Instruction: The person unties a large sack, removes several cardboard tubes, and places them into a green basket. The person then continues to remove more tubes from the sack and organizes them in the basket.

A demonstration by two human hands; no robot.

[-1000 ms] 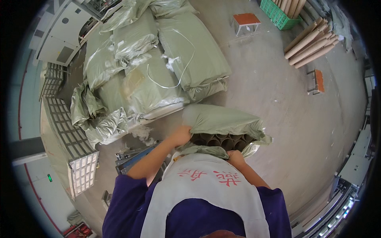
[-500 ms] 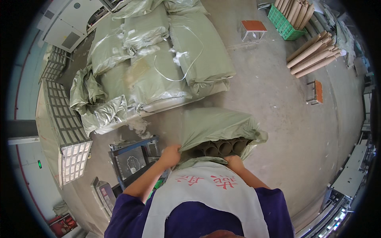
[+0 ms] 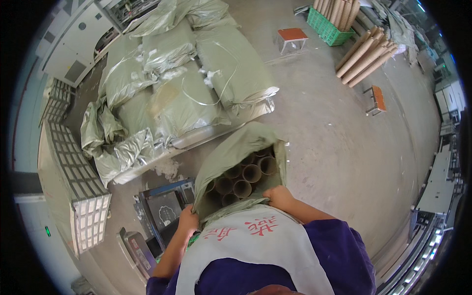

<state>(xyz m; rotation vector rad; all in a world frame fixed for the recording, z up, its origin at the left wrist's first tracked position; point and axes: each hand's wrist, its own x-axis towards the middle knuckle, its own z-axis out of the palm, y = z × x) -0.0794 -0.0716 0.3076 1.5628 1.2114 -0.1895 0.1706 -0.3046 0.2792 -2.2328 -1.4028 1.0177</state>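
Observation:
Close in front of my body is a green woven sack (image 3: 231,142) with its mouth facing me. Inside it I see the round open ends of several cardboard tubes (image 3: 242,189). My left hand (image 3: 188,219) grips the left side of the sack's rim, fingers closed on the fabric. On the near edge of the mouth, toward the right, my right hand (image 3: 279,197) is closed on the rim too. The lower part of the sack and the tubes' far ends are hidden.
Stuffed green sacks (image 3: 182,98) lie piled on a low platform ahead left. A blue-framed cart (image 3: 164,211) stands by my left arm. Farther right are two orange-topped stools (image 3: 293,34) (image 3: 378,98), a green crate (image 3: 327,28) of tubes and a tube bundle (image 3: 366,56).
The sack's mouth has opened wider and tipped toward me, showing more tube ends. Both hands, still on the rim, have shifted left, the left one also lower. The whole view has turned slightly.

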